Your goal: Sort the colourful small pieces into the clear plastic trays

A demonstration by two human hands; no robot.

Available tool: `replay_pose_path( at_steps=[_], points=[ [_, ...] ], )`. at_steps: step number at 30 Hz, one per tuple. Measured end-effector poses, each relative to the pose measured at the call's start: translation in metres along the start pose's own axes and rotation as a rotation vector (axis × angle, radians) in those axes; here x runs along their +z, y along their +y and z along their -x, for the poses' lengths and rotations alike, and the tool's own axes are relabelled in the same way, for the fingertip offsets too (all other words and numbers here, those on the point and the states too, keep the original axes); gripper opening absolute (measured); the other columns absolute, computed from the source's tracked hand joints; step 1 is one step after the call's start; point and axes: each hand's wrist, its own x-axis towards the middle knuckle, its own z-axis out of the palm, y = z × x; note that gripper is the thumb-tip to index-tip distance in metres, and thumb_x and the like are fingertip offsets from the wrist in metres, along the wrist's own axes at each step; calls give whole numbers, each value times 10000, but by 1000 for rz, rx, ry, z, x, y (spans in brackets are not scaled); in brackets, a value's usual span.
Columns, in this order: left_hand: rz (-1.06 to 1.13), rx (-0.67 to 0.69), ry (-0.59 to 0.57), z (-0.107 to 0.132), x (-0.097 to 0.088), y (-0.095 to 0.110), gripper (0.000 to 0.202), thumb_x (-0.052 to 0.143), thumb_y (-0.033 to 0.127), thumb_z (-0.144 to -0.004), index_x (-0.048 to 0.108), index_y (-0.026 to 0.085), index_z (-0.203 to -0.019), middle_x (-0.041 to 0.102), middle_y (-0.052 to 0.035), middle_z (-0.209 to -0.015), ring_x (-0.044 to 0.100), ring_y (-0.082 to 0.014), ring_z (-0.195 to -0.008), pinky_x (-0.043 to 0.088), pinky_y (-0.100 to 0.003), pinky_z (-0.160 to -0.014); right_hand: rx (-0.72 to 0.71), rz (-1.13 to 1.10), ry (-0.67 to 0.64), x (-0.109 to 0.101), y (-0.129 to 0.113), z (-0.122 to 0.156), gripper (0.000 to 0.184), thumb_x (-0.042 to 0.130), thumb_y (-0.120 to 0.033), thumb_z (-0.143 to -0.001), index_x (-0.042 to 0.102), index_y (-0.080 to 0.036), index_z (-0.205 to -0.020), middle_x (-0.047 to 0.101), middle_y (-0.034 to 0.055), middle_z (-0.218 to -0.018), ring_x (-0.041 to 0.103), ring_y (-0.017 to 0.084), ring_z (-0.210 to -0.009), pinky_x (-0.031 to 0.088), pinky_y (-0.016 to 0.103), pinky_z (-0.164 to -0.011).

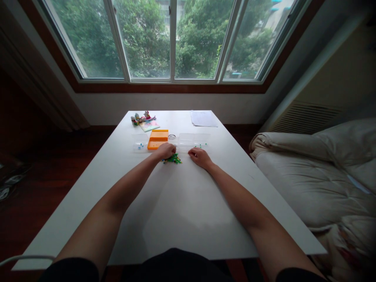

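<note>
Handwork at a small heap of green pieces (174, 159), lying on the white table (176, 203) between the two hands and just in front of the boxes. Looks like the gathering or sorting stage, with the heap not yet cleared.

Left hand (166, 150): curled loosely, knuckles up, resting on the left edge of the heap and touching it. Cannot tell whether anything is pinched under the fingers. Right hand (199, 155): palm down, fingers lightly bent and close together, flat on the table just right of the heap, holding nothing visible.

Calls next for a fine fingertip pinch on a single piece - tiny parts, easily scattered - and a short carry, since the boxes sit just beyond the knuckles.

Counted: two hands; one green heap, too small and blurred to number piece by piece; one orange tray (158, 139), possibly in two halves; two clear boxes, left clear box (140, 143) and right clear box (194, 140), each with a few specks inside; one small round clear lid (172, 137); one cluster of little colourful figures (141, 117) beside one printed card (149, 125); one sheaf of white paper (203, 118) at the far edge
</note>
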Motion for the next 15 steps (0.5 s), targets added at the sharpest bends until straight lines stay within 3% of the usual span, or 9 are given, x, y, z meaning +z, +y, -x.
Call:
replay_pose_path(
  at_steps=[5, 15],
  points=[
    [-41, 113, 9, -2, 2, -3, 199, 626, 210, -754, 777, 231, -883, 760, -44, -863, 655, -198, -774, 437, -266, -681, 8, 1, -14, 0, 2, 0, 144, 573, -182, -892, 715, -192, -917, 650, 41, -856, 548, 150, -783, 428, 250, -773],
    [-79, 131, 43, 0, 2, 1, 174, 599, 206, -767, 758, 213, -835, 748, -62, -841, 659, -205, -783, 442, -270, -701, 2, 5, -5, 0, 2, 0, 152, 565, -188, -897, 714, -193, -927, 652, 41, -864, 548, 146, -785, 428, 249, -771]
  ],
)
